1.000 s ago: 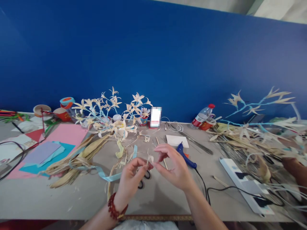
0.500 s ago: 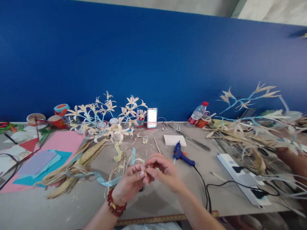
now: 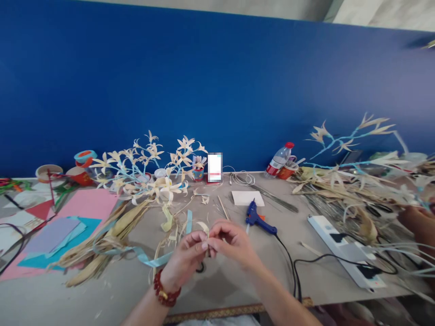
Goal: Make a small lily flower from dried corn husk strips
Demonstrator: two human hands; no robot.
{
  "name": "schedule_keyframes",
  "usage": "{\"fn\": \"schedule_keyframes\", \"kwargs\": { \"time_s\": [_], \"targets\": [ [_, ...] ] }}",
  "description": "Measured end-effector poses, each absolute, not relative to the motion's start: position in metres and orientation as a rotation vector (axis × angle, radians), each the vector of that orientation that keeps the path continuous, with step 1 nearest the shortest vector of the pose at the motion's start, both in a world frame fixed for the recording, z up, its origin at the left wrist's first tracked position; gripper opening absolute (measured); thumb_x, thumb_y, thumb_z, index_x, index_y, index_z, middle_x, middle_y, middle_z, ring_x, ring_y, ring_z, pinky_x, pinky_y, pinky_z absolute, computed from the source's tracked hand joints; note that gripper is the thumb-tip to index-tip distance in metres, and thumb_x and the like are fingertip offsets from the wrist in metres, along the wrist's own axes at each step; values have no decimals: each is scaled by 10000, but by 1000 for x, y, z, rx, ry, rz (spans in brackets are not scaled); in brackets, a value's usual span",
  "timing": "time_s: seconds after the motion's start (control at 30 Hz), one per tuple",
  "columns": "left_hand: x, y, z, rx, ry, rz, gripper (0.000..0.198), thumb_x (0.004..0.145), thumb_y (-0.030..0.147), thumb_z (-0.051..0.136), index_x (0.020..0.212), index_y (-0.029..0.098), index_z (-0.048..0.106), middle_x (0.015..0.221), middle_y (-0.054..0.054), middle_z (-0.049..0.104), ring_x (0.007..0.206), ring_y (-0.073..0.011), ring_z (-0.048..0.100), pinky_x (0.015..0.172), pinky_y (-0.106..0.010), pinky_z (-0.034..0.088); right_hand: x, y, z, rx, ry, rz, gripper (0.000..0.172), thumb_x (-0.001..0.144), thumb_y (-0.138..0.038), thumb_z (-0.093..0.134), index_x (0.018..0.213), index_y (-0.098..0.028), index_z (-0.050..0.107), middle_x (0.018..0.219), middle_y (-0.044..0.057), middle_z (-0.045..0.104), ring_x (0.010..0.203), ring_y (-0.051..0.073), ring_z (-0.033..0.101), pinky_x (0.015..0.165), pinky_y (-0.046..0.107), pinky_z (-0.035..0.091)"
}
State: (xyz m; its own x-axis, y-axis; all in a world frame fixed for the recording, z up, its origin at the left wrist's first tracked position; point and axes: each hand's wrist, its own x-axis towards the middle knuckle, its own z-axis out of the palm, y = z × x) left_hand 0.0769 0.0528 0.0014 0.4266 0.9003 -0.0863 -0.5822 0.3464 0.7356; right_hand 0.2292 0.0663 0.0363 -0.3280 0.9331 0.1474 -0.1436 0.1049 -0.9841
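My left hand [image 3: 183, 261], with a red bead bracelet on the wrist, and my right hand [image 3: 232, 243] meet above the grey table [image 3: 238, 285]. Both pinch a small pale husk strip [image 3: 204, 226] between thumbs and fingers; its tip curls up above the fingertips. Black scissors [image 3: 201, 268] lie on the table under my hands, mostly hidden. A light blue ribbon [image 3: 149, 258] trails to the left of my left hand.
A blue glue gun [image 3: 258, 219] with a black cord lies right of my hands, a white power strip [image 3: 343, 249] beyond it. Dried husks [image 3: 102, 235], husk flower branches [image 3: 149, 167], coloured paper [image 3: 68, 217], a water bottle [image 3: 279, 160]. Another person's hand [image 3: 416, 222] works at far right.
My hands drew together from apart and now pinch the husk strip between them; the view shifted slightly.
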Motion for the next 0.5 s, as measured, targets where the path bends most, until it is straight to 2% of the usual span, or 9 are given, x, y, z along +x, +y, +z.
{"fn": "schedule_keyframes", "kwargs": {
  "time_s": [0.1, 0.17, 0.5],
  "targets": [
    [79, 51, -2, 826, 735, 1205, 106, 783, 275, 735, 786, 176, 697, 740, -9, 672, 721, -122, 586, 710, -223, 449, 229, 66, 40, -966, -1566, 1037, 79, 761, -171, 670, 684, -178, 655, 651, -15, 567, 566, 110, 524, 539, 233, 407],
    [79, 50, -5, 925, 843, 1282, 99, 801, 279, 716, 804, 181, 701, 766, -8, 674, 739, -124, 582, 717, -221, 449, 228, 66, 41, -990, -1588, 943, 75, 753, -143, 649, 691, -185, 659, 656, -14, 564, 593, 119, 518, 562, 235, 409],
    [85, 46, -8, 1037, 915, 1266, 158, 874, 316, 620, 814, 177, 666, 744, -14, 640, 718, -136, 556, 702, -234, 434, 228, 66, 29, -983, -1477, 1088, 55, 767, -196, 665, 719, -180, 646, 706, -15, 556, 566, 107, 547, 526, 222, 439]
  ]
}}
